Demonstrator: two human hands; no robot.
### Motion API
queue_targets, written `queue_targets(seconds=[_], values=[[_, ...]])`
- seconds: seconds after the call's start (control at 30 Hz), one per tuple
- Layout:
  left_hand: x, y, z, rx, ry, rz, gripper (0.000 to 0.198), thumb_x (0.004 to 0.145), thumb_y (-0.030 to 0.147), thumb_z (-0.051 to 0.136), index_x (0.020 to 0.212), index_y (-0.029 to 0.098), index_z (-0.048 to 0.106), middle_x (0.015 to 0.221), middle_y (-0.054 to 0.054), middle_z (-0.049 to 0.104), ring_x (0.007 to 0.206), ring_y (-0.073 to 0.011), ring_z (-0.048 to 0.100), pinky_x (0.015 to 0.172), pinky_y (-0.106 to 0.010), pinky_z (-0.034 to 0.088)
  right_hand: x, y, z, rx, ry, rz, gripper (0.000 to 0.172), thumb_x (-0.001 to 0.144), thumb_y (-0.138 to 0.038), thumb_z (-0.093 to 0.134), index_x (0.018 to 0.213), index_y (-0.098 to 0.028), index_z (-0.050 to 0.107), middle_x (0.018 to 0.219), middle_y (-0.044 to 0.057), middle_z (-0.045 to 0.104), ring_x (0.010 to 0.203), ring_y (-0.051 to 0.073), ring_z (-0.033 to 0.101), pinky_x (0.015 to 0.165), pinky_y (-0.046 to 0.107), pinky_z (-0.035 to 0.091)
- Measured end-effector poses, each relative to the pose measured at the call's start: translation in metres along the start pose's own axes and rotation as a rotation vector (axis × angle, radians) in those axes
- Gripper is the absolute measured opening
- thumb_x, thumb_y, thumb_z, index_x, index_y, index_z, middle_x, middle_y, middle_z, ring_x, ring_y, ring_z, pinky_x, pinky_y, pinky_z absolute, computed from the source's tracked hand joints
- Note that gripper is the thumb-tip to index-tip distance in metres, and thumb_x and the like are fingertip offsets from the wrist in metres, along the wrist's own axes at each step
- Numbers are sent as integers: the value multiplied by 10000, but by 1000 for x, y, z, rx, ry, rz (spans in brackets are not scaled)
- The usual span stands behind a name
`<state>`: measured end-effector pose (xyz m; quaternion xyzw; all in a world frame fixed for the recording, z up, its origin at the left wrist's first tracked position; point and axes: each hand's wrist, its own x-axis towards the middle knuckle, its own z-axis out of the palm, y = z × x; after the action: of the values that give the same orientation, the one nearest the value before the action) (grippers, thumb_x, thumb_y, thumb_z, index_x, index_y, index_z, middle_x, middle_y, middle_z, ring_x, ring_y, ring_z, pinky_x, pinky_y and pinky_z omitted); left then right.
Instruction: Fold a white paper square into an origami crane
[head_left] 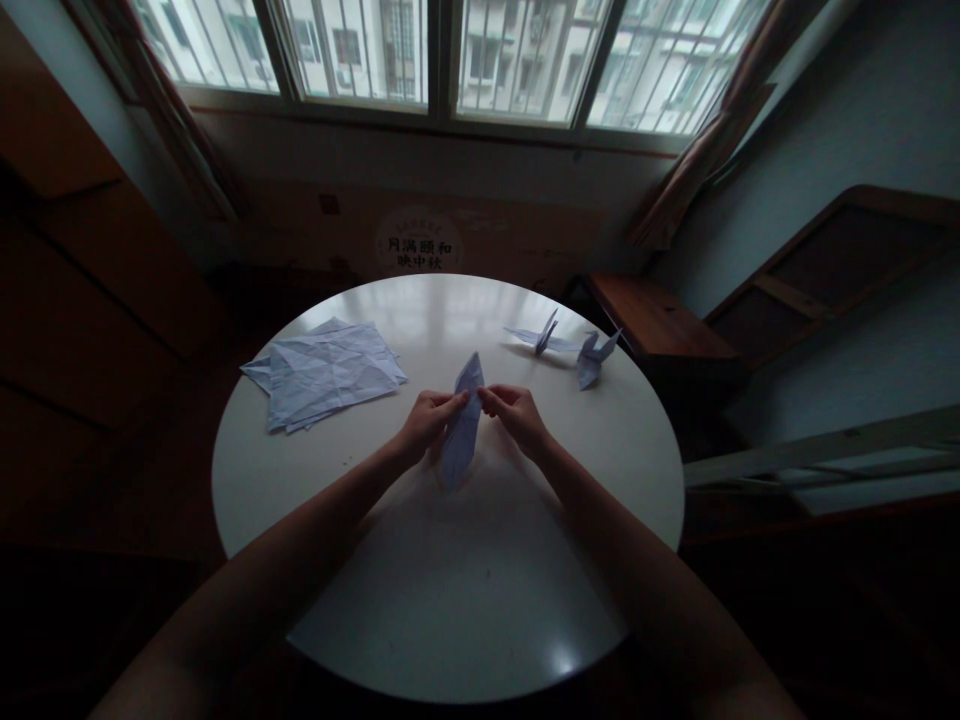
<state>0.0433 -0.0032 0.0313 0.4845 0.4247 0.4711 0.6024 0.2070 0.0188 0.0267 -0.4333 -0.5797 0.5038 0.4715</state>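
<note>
A narrow folded piece of white paper (463, 437), pointed at its far end, is held above the middle of the round table. My left hand (431, 418) pinches its left edge between thumb and fingers. On the opposite edge, the fingertips of my right hand (516, 412) are closed on the paper near its upper half. Two folded paper cranes stand at the back right: one crane (546, 338) with wings spread, and a second crane (591, 360) beside it. A stack of creased paper sheets (330, 375) lies at the back left.
The white round table (457, 590) has a glossy top. Beyond its right rear edge stands a low brown wooden bench (656, 318). Behind the table, a printed cardboard box (495, 230) lies under the barred window (517, 60). A wooden cabinet (82, 260) is at the left.
</note>
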Motion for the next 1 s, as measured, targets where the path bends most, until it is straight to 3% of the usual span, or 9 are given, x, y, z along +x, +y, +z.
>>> queue_targets(seconds=[0.3,0.53,0.7,1.0], values=[[-1,-1,4,-4,-17,-79,538,608,644,738,626,109,696,544,-10,591,475,-90,472,516,-225,349,-1,-3,-2,33,16,-28,423,655,-564,741,603,-161,628,541,-24,527,544,99,452,554,250,350],[-1,3,3,0,-8,-33,493,592,607,753,588,119,686,566,-12,598,536,-108,503,595,-253,409,1,0,-1,73,70,-25,439,688,-575,700,570,-168,583,522,-33,496,521,90,418,538,251,328],[0,3,1,-31,-3,-8,456,616,575,743,609,122,695,597,-29,631,588,-136,555,647,-277,445,-1,2,0,113,-24,14,449,711,-581,678,574,-166,572,537,-34,484,529,90,417,547,254,317],[3,-2,1,-15,69,-55,400,640,523,720,618,125,687,585,-33,642,561,-143,573,607,-272,443,-3,4,-2,138,-154,55,377,678,-497,741,603,-159,592,585,-29,518,566,92,437,586,256,316]])
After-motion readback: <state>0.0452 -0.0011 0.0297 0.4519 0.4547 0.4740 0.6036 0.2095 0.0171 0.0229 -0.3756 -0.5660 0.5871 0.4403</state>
